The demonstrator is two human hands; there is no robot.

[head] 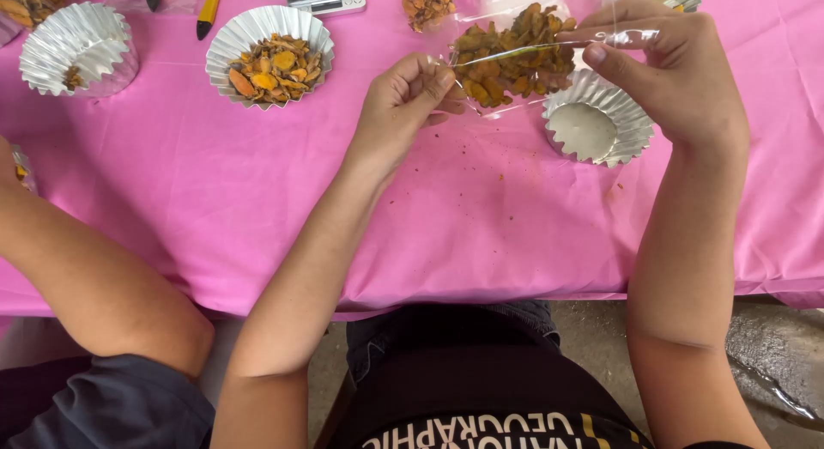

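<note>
I see my left hand point(403, 93) and right hand point(665, 67) pinching the clear bag point(515, 54) of dried turmeric slices; I'd keep it level over the empty foil cup point(631, 123), grips firm.

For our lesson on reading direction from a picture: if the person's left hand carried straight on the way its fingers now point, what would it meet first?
The left hand points up and to the right, pinching the clear bag of dried orange-brown slices. It already touches the bag's edge, so the bag comes first. Depth is unclear beyond it.
</note>
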